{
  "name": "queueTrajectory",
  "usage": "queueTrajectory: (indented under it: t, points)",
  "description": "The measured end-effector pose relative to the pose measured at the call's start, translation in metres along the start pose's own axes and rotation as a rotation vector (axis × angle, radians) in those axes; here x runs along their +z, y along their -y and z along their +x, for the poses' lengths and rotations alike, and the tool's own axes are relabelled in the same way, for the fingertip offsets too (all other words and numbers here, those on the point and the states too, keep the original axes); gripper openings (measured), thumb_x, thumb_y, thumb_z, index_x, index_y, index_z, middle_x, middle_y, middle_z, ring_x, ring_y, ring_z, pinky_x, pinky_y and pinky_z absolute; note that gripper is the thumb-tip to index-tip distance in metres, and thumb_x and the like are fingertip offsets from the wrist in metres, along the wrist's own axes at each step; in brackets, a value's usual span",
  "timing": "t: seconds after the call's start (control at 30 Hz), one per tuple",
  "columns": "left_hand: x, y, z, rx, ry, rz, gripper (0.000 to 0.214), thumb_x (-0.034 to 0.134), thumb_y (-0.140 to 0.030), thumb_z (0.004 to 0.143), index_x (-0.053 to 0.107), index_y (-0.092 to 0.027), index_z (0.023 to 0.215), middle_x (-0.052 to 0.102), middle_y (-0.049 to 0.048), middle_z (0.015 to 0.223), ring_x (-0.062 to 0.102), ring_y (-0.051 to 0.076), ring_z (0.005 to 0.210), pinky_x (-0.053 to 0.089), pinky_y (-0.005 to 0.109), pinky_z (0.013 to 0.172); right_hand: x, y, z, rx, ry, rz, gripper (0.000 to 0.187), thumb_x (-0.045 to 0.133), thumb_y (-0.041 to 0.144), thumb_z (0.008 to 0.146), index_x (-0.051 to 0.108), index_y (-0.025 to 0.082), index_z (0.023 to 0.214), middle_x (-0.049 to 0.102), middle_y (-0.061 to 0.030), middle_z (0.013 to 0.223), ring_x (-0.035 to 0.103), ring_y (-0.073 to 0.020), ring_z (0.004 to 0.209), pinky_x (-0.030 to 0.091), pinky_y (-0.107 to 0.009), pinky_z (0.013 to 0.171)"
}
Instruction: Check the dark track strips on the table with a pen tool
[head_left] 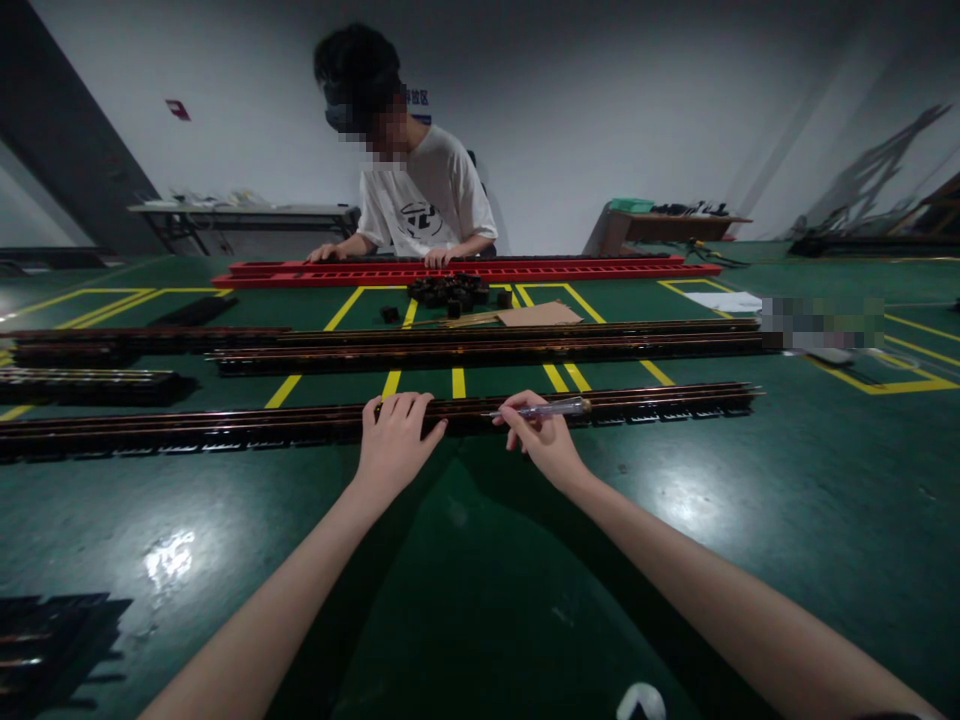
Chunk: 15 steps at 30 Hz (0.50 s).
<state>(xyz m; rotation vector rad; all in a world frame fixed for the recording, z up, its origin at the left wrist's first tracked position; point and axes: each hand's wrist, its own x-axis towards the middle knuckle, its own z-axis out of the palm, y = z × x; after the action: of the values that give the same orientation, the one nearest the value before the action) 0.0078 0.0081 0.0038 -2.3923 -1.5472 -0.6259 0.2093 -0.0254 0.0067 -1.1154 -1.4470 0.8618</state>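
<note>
A long dark rail (225,425) with black clips lies across the green floor in front of me. My left hand (394,435) rests on it, fingers curled over its top edge near the middle. Just to the right, my right hand (544,440) pinches a small clear-handled screwdriver (551,408), held level over the same rail with its tip pointing left. Both forearms reach in from the bottom of the view.
More dark rails (480,345) lie parallel behind. A red rail (465,272) lies farther back, where a person in a white T-shirt (420,200) has both hands on it. Black small parts (450,290) and cardboard (536,315) sit between. Tables stand by the wall.
</note>
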Motion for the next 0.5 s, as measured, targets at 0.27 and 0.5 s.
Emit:
queueTrajectory:
  t: [0.27, 0.5]
  points:
    - [0.0012, -0.0025, -0.0008, 0.02, -0.036, 0.048, 0.037, 0.039, -0.035, 0.089, 0.054, -0.016, 0.117, 0.061, 0.0123, 0.114, 0.05, 0.028, 0.11, 0.03, 0.049, 0.097, 0.0004, 0.0051, -0.0003, 0.015, -0.026, 0.027, 0.018, 0.056, 0.036, 0.081, 0.053, 0.019, 0.08, 0.065, -0.0011, 0.074, 0.053, -0.0082, 0.047, 0.041, -0.021, 0.043]
    - [0.0001, -0.0009, -0.0021, 0.041, -0.04, 0.036, 0.034, 0.036, -0.025, 0.089, 0.054, -0.017, 0.117, 0.061, 0.0114, 0.115, 0.051, 0.026, 0.111, 0.029, 0.049, 0.099, 0.0001, 0.0033, -0.0008, 0.003, -0.016, 0.022, 0.017, 0.056, 0.036, 0.082, 0.053, 0.019, 0.08, 0.065, -0.0011, 0.076, 0.054, -0.0082, 0.049, 0.041, -0.021, 0.043]
